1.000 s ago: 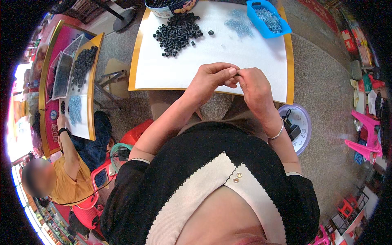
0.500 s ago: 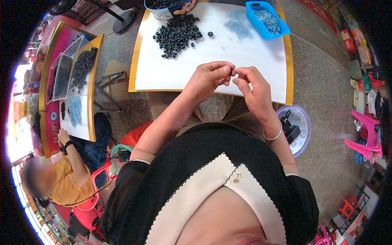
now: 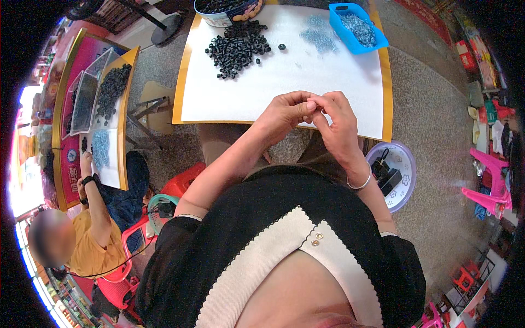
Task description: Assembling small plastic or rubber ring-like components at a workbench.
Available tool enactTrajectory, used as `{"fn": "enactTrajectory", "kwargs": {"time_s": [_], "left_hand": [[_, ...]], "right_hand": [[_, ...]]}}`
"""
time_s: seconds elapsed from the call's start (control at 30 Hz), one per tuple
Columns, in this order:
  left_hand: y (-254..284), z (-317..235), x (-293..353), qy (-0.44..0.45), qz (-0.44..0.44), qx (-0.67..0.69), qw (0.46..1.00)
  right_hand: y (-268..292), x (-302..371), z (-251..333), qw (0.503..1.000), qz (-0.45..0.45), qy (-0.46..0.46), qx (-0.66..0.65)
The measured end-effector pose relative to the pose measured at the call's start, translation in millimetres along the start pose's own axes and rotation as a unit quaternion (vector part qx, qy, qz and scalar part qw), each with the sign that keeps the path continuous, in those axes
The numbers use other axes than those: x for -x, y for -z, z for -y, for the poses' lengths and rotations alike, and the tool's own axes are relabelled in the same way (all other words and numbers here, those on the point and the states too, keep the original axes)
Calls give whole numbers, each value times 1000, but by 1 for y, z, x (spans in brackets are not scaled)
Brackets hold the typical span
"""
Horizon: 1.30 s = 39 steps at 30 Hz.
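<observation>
My left hand [image 3: 281, 116] and my right hand [image 3: 340, 124] meet over the near edge of the white-topped table [image 3: 229, 101], their fingertips pinched together. A small black piece showed at the left fingertips half a second ago; the fingers hide it now. What the right fingertips grip is also hidden. Beyond my left hand lies a heap of small black cylindrical parts [image 3: 234, 54]. One round black part [image 3: 282, 47] sits apart, right of the heap. Farther right are scattered tiny pale-blue pieces [image 3: 319, 35]. At the far right corner stands a blue plastic tray [image 3: 361, 50] filled with similar pieces.
A printed tub [image 3: 219, 21] of black parts stands at the table's far left. Below the right edge, a pale purple basin [image 3: 410, 164] holds black items. At left, another person [image 3: 95, 243] sits by a second table [image 3: 117, 145] with black and blue pieces.
My right hand has moved slightly left and down, closing against my left fingertips. The black piece between them has gone out of sight. The other person's hand reaches farther over their table.
</observation>
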<state>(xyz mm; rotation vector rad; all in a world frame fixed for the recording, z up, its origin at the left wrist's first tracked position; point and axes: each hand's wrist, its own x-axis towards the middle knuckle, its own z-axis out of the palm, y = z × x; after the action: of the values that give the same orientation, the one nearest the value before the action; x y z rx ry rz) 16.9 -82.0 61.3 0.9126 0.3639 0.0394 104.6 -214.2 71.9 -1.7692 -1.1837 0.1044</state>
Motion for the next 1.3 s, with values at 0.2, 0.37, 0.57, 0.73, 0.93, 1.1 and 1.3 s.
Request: {"fn": "enactTrajectory", "kwargs": {"time_s": [0.2,0.37,0.57,0.73,0.93,1.1,1.3], "left_hand": [[-1,-1,-1,-15,-22,-58,998],[1,1,12,1,2,-26,1000],[-16,-14,30,-25,-44,-118,992],[-13,-1,31,-20,-21,-125,992],[-22,14,35,-56,-47,-82,994],[-34,13,44,-81,-56,-81,992],[-29,13,44,-44,-61,-33,997]], "right_hand": [[-2,-4,-1,993,-43,67,88],[-3,2,4,993,-66,71,63],[2,3,15,992,-16,-13,-128],[-14,0,31,932,14,-113,-344],[-35,3,37,950,-107,-73,-283],[-38,11,37,960,-120,-64,-244],[-33,11,41,962,-104,-72,-241]]}}
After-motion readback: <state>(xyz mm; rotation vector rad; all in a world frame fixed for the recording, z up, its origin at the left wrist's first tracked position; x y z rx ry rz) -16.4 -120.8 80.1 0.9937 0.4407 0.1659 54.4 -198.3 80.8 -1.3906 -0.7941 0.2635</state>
